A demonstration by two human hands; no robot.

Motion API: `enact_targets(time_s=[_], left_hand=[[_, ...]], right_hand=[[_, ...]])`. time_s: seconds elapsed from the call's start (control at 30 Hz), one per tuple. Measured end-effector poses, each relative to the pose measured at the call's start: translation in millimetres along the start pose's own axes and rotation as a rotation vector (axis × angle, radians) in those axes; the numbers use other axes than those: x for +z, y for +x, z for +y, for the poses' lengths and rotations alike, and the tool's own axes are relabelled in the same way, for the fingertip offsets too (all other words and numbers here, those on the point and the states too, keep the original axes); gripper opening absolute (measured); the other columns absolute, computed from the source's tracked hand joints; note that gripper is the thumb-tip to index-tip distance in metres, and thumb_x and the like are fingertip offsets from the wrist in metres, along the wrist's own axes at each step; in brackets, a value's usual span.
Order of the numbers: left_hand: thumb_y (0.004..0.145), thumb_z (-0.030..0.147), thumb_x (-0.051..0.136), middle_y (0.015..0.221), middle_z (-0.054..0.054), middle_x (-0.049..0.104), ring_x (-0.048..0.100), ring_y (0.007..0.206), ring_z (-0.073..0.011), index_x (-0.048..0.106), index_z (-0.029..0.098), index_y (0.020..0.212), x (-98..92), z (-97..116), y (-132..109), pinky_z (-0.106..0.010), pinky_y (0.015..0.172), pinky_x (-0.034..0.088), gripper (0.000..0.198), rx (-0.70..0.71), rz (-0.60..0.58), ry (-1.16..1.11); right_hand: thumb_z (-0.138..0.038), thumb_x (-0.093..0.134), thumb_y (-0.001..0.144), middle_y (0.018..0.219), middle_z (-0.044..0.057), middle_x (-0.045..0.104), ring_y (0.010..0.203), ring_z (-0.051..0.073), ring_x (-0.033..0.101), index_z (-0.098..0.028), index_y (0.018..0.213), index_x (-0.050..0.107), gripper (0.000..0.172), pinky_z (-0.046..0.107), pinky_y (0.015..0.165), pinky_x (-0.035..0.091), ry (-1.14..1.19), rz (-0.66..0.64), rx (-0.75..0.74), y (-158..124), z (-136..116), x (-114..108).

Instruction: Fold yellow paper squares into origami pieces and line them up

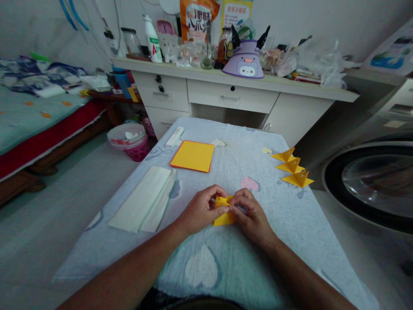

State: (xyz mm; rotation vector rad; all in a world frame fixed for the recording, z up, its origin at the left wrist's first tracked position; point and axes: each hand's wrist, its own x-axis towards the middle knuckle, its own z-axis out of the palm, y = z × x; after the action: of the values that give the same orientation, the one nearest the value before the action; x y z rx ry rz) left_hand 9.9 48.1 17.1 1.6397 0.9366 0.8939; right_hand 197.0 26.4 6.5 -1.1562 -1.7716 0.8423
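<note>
In the head view, my yellow paper, part-folded, sits at the centre of the clock, low on the patterned tablecloth. I'd judge the step to be working a fold along its upper edge. To do it well, I'd line the layers up before pressing, pin the near layer with one thumb, then crease outward with light, even pressure, since thin paper could wrinkle or slip off line. The three folded pieces at two o'clock make a handy reference for crispness; the stack of square sheets lies at eleven.

My left hand comes in from eight o'clock, fingers curled and thumb pointing to three, pinching the paper's left side. My right hand enters from four, nearly closed, thumb and fingertips gripping the right side. Both thumb tips nearly meet. I cannot tell which layers each fingertip presses.
</note>
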Motion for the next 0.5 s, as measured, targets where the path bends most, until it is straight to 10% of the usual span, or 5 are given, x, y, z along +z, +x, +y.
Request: enact_targets(time_s=[0.5], left_hand=[[0.083,0.019,0.057,0.088,-0.003,0.061,0.058,0.085,-0.0156,0.057,0.018,0.079,-5.3,2.9,0.2,-0.026,0.076,0.046,0.004,0.091,0.032,0.065]], right_hand=[[-0.031,0.059,0.089,0.109,0.006,0.050,0.108,0.023,0.048,-0.024,0.084,0.064,0.010,0.041,0.096,0.037,0.006,-0.013,0.032,-0.2,-0.6,1.5]])
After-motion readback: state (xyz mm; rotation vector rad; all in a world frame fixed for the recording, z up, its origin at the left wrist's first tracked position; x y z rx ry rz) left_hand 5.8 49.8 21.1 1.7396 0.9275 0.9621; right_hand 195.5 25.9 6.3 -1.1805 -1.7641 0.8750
